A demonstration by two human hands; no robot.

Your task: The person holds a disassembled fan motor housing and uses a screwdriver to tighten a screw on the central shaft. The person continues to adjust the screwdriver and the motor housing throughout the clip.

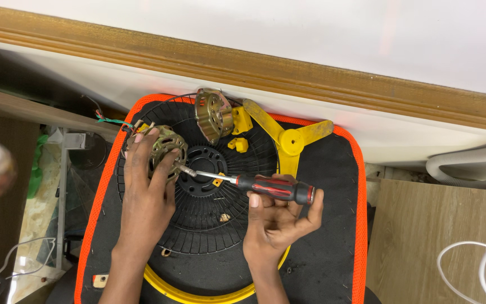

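My left hand [144, 197] grips a round brass-coloured motor part [167, 147] with wires at its top left, on the left side of a black wire fan grill [209, 225]. My right hand [277, 217] holds a red and black screwdriver [274, 187]; its metal shaft points left and its tip meets the motor part. A second brass-coloured motor housing [213, 114] stands tilted at the back of the grill. A yellow fan blade [288, 139] lies to the right of it, with small yellow pieces [239, 144] beside it.
Everything rests on a black cushion with an orange rim [358, 225]. A yellow ring [198, 293] shows under the grill's near edge. A wooden moulding [310, 84] and white wall run behind. A wooden board [423, 236] and white cables [479, 259] lie right; clutter sits left.
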